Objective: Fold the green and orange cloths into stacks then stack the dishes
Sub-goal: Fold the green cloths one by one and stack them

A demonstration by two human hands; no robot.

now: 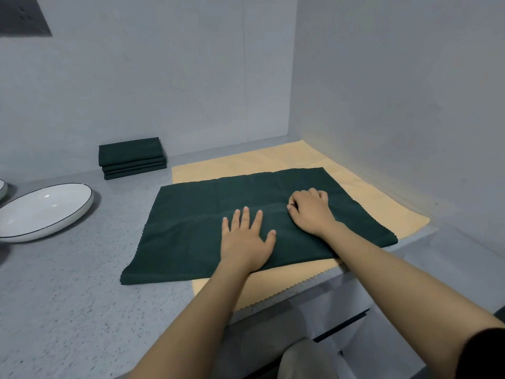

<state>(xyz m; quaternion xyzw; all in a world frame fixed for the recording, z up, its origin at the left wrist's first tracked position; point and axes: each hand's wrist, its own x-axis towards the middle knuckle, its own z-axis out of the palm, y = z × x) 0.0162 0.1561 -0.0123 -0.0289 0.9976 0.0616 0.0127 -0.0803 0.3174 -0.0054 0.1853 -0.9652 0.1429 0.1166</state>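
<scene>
A dark green cloth (pixel 196 222), folded once into a long rectangle, lies on the grey counter and partly over a spread orange cloth (pixel 262 160). My left hand (pixel 247 239) rests flat on the green cloth near its middle, fingers spread. My right hand (pixel 310 210) lies just to the right of it, fingers curled and pinching the green fabric. A stack of folded green cloths (pixel 132 158) sits at the back against the wall. A white oval dish (pixel 43 210) with a dark rim stands at the left.
The rim of another white dish (pixel 2 188) shows at the far left edge. Grey walls close the counter at the back and right. The counter's front edge (pixel 328 283) runs below the orange cloth, with a cabinet front beneath.
</scene>
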